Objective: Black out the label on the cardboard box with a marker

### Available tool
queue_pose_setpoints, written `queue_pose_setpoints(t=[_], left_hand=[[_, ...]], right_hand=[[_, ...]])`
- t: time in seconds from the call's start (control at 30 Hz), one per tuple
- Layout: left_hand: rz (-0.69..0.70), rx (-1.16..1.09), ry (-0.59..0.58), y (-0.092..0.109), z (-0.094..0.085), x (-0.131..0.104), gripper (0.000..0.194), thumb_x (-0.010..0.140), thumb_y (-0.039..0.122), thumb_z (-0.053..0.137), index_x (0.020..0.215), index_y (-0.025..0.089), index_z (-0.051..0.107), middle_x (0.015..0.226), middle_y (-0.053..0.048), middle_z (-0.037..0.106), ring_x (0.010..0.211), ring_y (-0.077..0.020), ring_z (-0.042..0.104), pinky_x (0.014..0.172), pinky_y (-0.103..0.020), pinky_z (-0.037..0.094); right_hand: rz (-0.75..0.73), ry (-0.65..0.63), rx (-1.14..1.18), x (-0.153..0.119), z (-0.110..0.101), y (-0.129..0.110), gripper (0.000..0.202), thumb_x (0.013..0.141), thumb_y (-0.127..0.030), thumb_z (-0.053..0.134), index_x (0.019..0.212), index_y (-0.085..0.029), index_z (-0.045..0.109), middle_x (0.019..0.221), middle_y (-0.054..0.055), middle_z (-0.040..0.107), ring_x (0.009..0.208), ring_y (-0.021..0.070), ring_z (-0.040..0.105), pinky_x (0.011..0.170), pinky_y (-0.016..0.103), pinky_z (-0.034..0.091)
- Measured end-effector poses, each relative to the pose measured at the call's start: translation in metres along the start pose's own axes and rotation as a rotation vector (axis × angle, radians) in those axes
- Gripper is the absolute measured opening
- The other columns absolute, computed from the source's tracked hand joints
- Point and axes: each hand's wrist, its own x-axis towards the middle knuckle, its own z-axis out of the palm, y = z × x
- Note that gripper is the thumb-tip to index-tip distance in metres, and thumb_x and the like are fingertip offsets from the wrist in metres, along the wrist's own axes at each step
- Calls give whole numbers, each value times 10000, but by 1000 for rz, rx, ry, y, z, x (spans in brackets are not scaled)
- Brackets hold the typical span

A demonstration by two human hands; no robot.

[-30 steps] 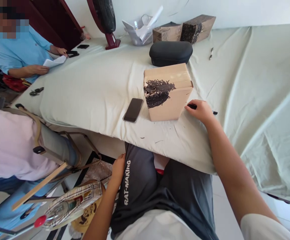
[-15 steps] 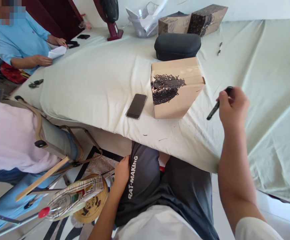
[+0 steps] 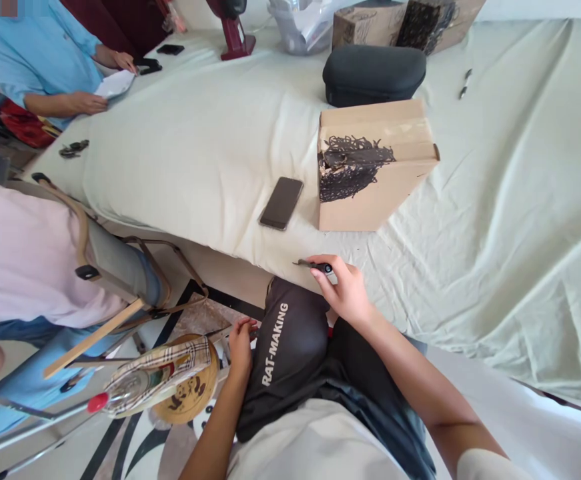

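Observation:
My right hand [image 3: 346, 291] grips a black marker [image 3: 316, 265] at the near edge of the cloth-covered table [image 3: 180, 147], its tip pointing left. A cardboard box [image 3: 375, 163] with heavy black scribbles on its front stands just beyond the hand. A dark phone [image 3: 281, 203] lies flat to the left of the box. My left hand [image 3: 241, 348] hangs below the table edge, resting against my dark shorts with fingers loosely curled and nothing in it.
A black hard case [image 3: 373, 75] lies behind the box, with two more scribbled boxes [image 3: 400, 21] and a pen [image 3: 464, 83] farther back. One person in blue [image 3: 45, 67] sits at the far left holding paper; another in pink [image 3: 25, 267] sits close on my left.
My right hand took the marker from beside the box, lifted it to the right, then brought it down to the near table edge. The view has tilted downward.

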Motion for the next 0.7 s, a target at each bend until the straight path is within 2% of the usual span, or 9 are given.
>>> queue_pose_setpoints(t=[0.07, 0.17, 0.23, 0.3, 0.37, 0.47, 0.57, 0.63, 0.7], left_hand=[[-31, -132, 122, -1, -12, -1, 192, 825, 328, 491, 938, 213, 593, 854, -64, 742, 744, -216, 741, 617, -286, 548], [4, -298, 345, 10, -44, 3, 172, 786, 339, 493, 922, 234, 492, 821, 2, 628, 671, -143, 615, 607, -241, 468], [68, -390, 482, 21, -72, 6, 213, 743, 344, 513, 914, 236, 446, 827, 32, 564, 661, -111, 535, 615, -221, 422], [141, -458, 567, 32, -96, 6, 271, 707, 357, 572, 915, 231, 452, 852, 41, 562, 688, -100, 506, 633, -213, 397], [199, -502, 604, 40, -110, 3, 297, 679, 362, 618, 893, 225, 465, 833, 49, 567, 678, -96, 485, 624, -216, 372], [239, -546, 591, 46, -108, -2, 283, 664, 344, 652, 855, 219, 484, 789, 53, 582, 634, -95, 470, 578, -222, 330], [258, -580, 564, 50, -93, -5, 254, 669, 313, 660, 834, 215, 493, 758, 52, 587, 608, -99, 476, 555, -221, 316], [289, -594, 577, 55, -90, -7, 241, 666, 296, 649, 829, 216, 490, 745, 55, 580, 597, -99, 461, 553, -225, 316], [333, -598, 623, 63, -99, -10, 239, 657, 283, 628, 825, 223, 469, 736, 59, 561, 594, -103, 429, 550, -233, 308]], right_hand=[[-35, -16, 37, -3, 9, -3, 133, 1088, -490, 605, 1184, -431, 675, 1137, 14, 862, 998, 298, 855, 845, 515, 712], [-141, 10, 97, -6, 20, -6, 123, 1105, -423, 612, 1221, -405, 647, 1180, 13, 867, 1029, 261, 863, 870, 472, 726], [-232, 161, 83, -6, 23, -3, 125, 1115, -365, 613, 1239, -349, 623, 1178, 36, 871, 972, 238, 870, 831, 427, 726], [-281, 318, 29, -4, 25, 1, 123, 1110, -314, 632, 1231, -306, 611, 1134, 49, 874, 890, 219, 868, 783, 382, 714], [-283, 374, -47, -1, 28, 4, 125, 1093, -286, 664, 1211, -297, 625, 1056, 40, 873, 833, 209, 859, 738, 346, 699], [-294, 272, -95, 4, 37, 1, 136, 1083, -250, 670, 1209, -295, 641, 1010, 41, 870, 831, 210, 861, 709, 317, 693], [-341, 94, 62, 3, 47, -6, 168, 1100, -245, 641, 1256, -296, 608, 1128, 65, 875, 929, 212, 876, 777, 319, 719], [-346, 82, 140, -1, 49, -6, 193, 1102, -252, 646, 1281, -304, 593, 1206, 79, 867, 991, 222, 878, 812, 339, 728], [-310, 151, 171, -8, 45, -2, 214, 1098, -253, 656, 1293, -310, 590, 1251, 85, 857, 1006, 233, 877, 805, 362, 730]])
